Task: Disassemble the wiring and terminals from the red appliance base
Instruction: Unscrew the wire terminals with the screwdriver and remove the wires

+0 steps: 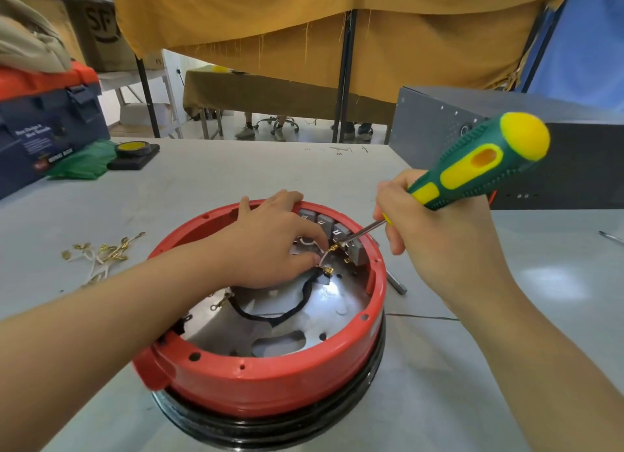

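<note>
Inside red base | left fingers pinch white wire | right hand grips screwdriver

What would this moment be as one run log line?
left hand: pinches white wire | right hand: grips screwdriver | tip: at brass terminal | red base

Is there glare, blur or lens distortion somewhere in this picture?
Head view: glare on the metal plate inside the red base; wide-angle bending stretches both forearms and the screwdriver; the toolbox at the left edge looks soft.
</note>
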The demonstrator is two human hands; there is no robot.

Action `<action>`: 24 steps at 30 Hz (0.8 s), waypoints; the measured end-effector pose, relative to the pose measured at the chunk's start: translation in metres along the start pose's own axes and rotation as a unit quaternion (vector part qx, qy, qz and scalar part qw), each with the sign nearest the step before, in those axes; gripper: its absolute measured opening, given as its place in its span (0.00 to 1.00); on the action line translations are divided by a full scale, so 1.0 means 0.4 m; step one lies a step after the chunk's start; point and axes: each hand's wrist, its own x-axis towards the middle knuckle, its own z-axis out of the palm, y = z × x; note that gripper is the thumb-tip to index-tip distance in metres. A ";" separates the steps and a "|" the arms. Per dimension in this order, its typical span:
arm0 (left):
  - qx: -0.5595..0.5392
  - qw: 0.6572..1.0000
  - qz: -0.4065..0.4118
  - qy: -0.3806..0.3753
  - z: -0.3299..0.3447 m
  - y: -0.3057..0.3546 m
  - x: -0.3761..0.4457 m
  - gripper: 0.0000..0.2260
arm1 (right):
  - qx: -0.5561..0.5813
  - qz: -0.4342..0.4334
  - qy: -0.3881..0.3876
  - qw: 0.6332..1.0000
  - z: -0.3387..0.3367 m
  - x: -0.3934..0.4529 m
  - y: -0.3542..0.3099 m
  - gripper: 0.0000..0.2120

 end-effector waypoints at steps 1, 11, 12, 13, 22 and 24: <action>-0.002 1.000 0.002 0.003 0.004 -0.003 -0.002 0.11 | 0.000 -0.004 0.003 1.000 0.000 0.001 0.001 0.19; -0.014 1.000 0.015 0.016 0.022 -0.015 0.002 0.11 | 0.012 -0.059 0.001 0.998 0.003 -0.027 0.028 0.17; -0.014 1.000 0.018 0.015 0.022 -0.015 0.002 0.10 | 0.006 -0.074 -0.005 0.997 0.002 -0.027 0.030 0.17; -0.012 1.000 0.021 0.014 0.022 -0.015 0.003 0.10 | -0.002 -0.090 -0.012 0.996 0.000 -0.027 0.032 0.17; 0.006 0.999 0.032 0.018 0.026 -0.015 0.005 0.10 | -0.025 -0.149 -0.090 0.984 -0.009 0.004 0.025 0.12; 0.009 0.999 0.032 0.020 0.027 -0.015 0.005 0.11 | -0.035 -0.156 -0.105 0.982 -0.011 0.008 0.021 0.11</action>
